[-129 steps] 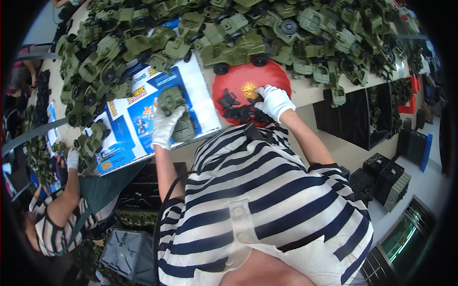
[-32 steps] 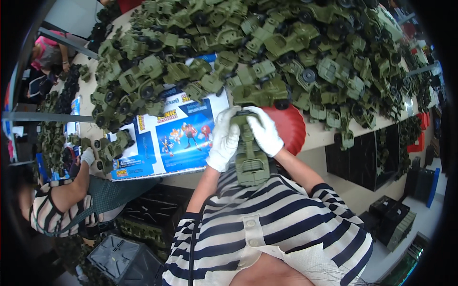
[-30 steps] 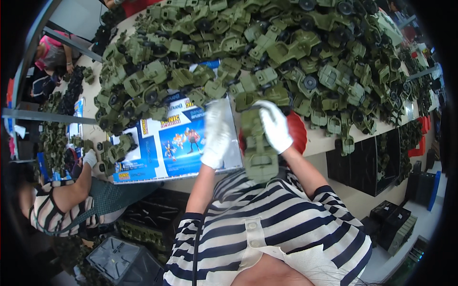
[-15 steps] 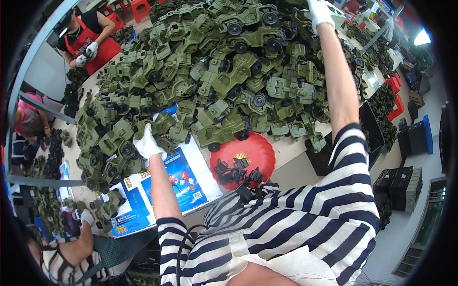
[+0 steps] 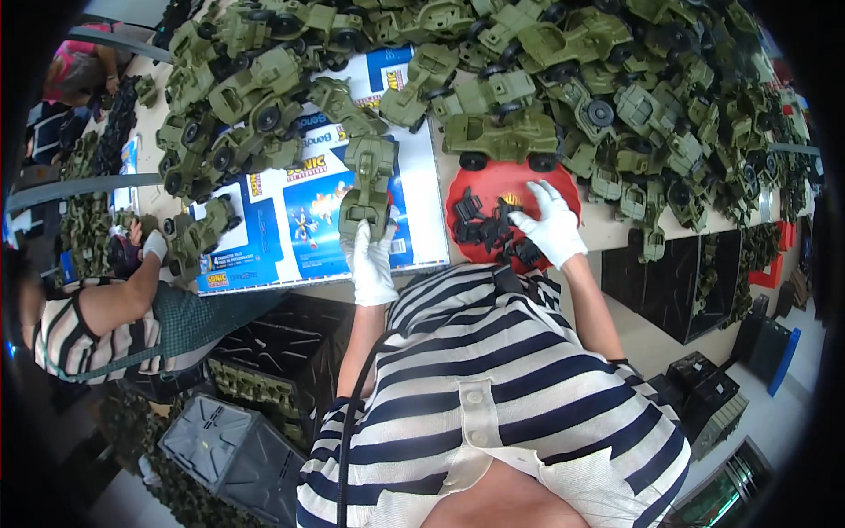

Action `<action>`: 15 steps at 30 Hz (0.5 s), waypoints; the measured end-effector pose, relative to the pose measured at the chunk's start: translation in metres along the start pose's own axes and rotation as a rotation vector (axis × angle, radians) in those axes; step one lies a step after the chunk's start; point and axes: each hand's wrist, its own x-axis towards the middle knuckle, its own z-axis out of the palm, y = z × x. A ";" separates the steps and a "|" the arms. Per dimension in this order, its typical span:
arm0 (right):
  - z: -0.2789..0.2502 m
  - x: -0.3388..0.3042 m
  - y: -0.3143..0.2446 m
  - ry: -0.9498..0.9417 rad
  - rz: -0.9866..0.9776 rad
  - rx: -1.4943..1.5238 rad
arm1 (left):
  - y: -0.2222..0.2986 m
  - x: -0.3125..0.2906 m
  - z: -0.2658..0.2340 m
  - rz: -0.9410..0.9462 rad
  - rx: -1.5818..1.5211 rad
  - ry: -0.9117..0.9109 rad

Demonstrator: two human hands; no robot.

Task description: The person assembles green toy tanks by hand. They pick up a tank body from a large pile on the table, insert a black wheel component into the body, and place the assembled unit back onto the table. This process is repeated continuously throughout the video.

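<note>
My left hand (image 5: 371,271), in a white glove, grips the near end of an olive-green toy jeep (image 5: 368,172) above a printed cardboard sheet (image 5: 295,260). The toy points away from me, with its open seat area near my fingers. At my right, a red scalloped plate (image 5: 497,173) holds several small black plastic parts (image 5: 480,231). My right hand (image 5: 554,229), also gloved in white, is over the plate's right side. Its fingers are apart, with the thumb close beside the black parts, and no part shows in its grasp.
A large heap of green toy jeeps (image 5: 563,44) covers the table's far side. Black crates (image 5: 656,286) stand below its right edge, and a grey crate (image 5: 216,440) at lower left. A co-worker's arm (image 5: 132,282) reaches in from the left.
My left hand has drawn back from the heap with a toy jeep in it. My right hand has come from the far right down to the red plate. The view has tilted nearer to me.
</note>
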 end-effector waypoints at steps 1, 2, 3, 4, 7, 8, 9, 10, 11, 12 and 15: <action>0.007 0.002 0.000 -0.087 0.050 -0.013 | -0.002 -0.008 -0.002 -0.058 0.028 0.072; 0.014 0.001 0.000 -0.088 0.039 -0.023 | 0.003 -0.014 -0.008 -0.170 0.266 0.095; 0.017 0.001 0.001 -0.041 0.031 -0.013 | 0.016 -0.021 -0.009 -0.283 0.500 0.115; 0.019 0.003 0.008 -0.030 0.010 0.010 | 0.024 -0.014 -0.026 -0.338 0.818 0.011; 0.018 0.010 0.015 -0.048 0.002 0.029 | 0.046 -0.015 -0.005 0.179 1.567 0.079; 0.018 0.011 0.011 -0.066 0.000 0.023 | 0.050 -0.005 0.001 0.172 1.511 0.029; 0.015 0.014 -0.002 -0.098 -0.051 -0.024 | 0.056 0.011 0.008 0.161 1.466 -0.011; 0.011 0.018 -0.022 -0.129 -0.107 -0.076 | 0.050 0.028 0.010 0.075 1.085 -0.118; 0.011 0.021 -0.039 -0.159 -0.165 -0.130 | 0.045 0.038 0.026 0.022 0.877 -0.196; 0.014 0.022 -0.053 -0.160 -0.241 -0.162 | 0.041 0.053 0.030 -0.034 0.945 -0.250; 0.042 0.031 -0.063 -0.156 -0.565 -0.281 | 0.036 0.077 0.039 -0.130 0.900 -0.422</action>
